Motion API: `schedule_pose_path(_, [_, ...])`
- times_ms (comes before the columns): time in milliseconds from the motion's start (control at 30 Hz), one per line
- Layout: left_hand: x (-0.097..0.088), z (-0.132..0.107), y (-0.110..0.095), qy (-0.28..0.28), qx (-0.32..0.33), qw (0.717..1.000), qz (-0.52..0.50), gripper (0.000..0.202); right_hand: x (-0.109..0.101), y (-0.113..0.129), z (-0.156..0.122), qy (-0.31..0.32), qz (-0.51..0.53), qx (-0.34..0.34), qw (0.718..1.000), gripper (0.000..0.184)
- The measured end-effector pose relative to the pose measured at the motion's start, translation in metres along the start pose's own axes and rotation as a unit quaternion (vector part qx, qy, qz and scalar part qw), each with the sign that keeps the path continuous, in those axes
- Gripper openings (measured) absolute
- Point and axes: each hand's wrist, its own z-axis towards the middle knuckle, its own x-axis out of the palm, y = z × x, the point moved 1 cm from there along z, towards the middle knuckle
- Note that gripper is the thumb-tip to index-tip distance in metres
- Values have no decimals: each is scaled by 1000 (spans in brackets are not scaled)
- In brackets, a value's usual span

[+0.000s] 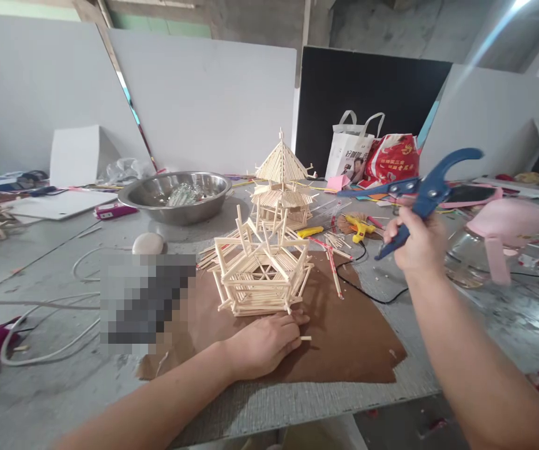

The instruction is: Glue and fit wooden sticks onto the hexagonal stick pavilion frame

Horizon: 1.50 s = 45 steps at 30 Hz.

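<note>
My left hand (269, 342) lies palm down on a brown sheet (344, 350), fingers curled around a short wooden stick (306, 338) whose pale end juts out to the right. Its fingertips are by the front base of an open, roofless model made of wooden sticks (262, 290); whether they touch it I cannot tell. Raised at the right, my right hand (420, 240) is closed around a pair of blue hand shears (433, 187), its curved handle pointing up and right. Behind stands a taller stick pavilion (282, 165) with a pointed roof.
A steel bowl (180, 209) stands at the back left. A yellow glue gun (357, 230) lies right of the models, its black cord (367, 294) trailing across the sheet. At right is a pink-topped clear jug (508, 219). White and red bags (391, 159) stand behind.
</note>
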Motion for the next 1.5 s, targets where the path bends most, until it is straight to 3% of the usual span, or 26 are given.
schedule_pose_path(167, [-8, 3, -25, -42, -36, 998, -2, 26, -9, -3, -14, 147, 20, 158, 976, 19])
schedule_pose_path(267, [-19, 13, -56, -137, 4, 990, -38, 21, -20, -5, -17, 218, 23, 225, 949, 23])
schedule_pose_path(367, [-25, 29, -77, -258, 50, 964, -44, 17, -26, -6, -21, 270, 32, 261, 926, 26])
schedule_pose_path(467, [-22, 45, -79, -346, 32, 937, -39, 13, -22, -6, -29, 303, 54, 275, 911, 25])
schedule_pose_path(533, [-17, 54, -72, -367, -5, 929, -48, 14, -15, -7, -34, 319, 73, 278, 903, 24])
schedule_pose_path(667, [-6, 62, -58, -317, -59, 941, -108, 24, 0, -10, -41, 337, 98, 282, 893, 22])
schedule_pose_path(767, [1, 61, -54, -311, -57, 936, -153, 26, 6, -12, -45, 343, 104, 282, 890, 19])
schedule_pose_path(867, [4, 58, -51, -315, -46, 925, -206, 25, 8, -11, -49, 386, 125, 294, 866, 18])
schedule_pose_path(1033, [10, 60, -44, -304, -61, 892, -329, 29, 18, -9, -62, 420, 137, 334, 833, 45])
schedule_pose_path(1133, [12, 62, -41, -284, -70, 883, -368, 31, 24, -6, -65, 420, 110, 338, 835, 45])
schedule_pose_path(1267, [9, 63, -42, -326, -78, 878, -341, 31, 10, 0, -52, 409, 47, 264, 872, 33])
schedule_pose_path(1367, [8, 63, -42, -291, -145, 843, -429, 32, -10, 3, -35, 392, -115, 157, 899, 29])
schedule_pose_path(1433, [10, 63, -43, -236, -170, 798, -527, 31, -17, 4, -27, 395, -263, 72, 877, 28])
schedule_pose_path(1500, [9, 63, -43, -203, -156, 755, -603, 30, -16, 5, -24, 420, -365, -4, 831, 31])
